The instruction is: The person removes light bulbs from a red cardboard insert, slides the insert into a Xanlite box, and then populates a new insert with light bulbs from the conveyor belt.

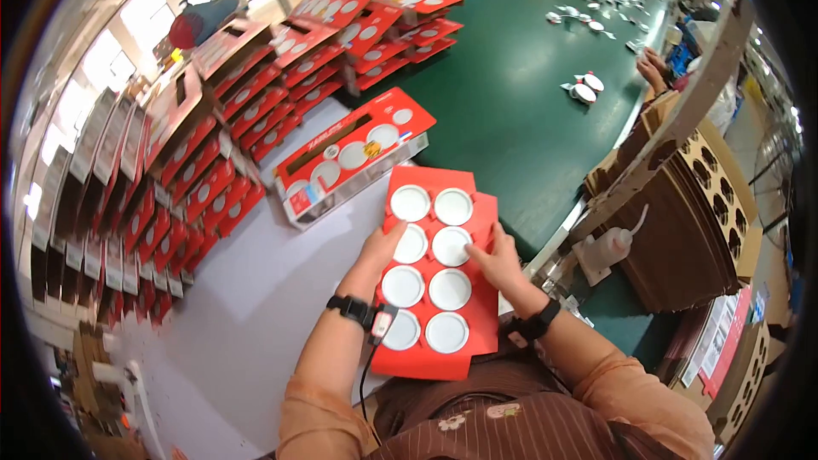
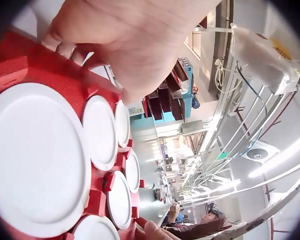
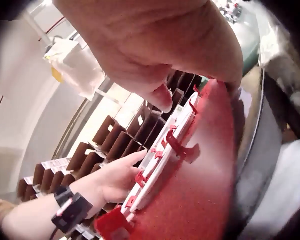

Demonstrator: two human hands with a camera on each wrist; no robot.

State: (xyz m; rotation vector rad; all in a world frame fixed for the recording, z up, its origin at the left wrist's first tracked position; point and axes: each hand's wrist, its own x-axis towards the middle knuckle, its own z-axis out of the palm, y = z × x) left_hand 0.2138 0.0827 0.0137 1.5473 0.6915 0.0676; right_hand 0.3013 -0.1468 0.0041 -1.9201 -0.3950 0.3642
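Note:
A red cardboard insert stands in front of my body, set with two columns of round white lids held by small red tabs. My left hand grips its left edge, thumb on the face and fingers behind, as the left wrist view also shows. On the opposite edge, my right hand holds the card with its thumb against a lid. Seen edge-on in the right wrist view, the red card has bent tabs along its lids. Just beyond the insert lies a red and white box with a slot in its top.
Stacks of red boxes line the left side and back of the white table. A green work surface carries scattered small white parts. At right are cardboard trays with holes, a squeeze bottle and another person's hand.

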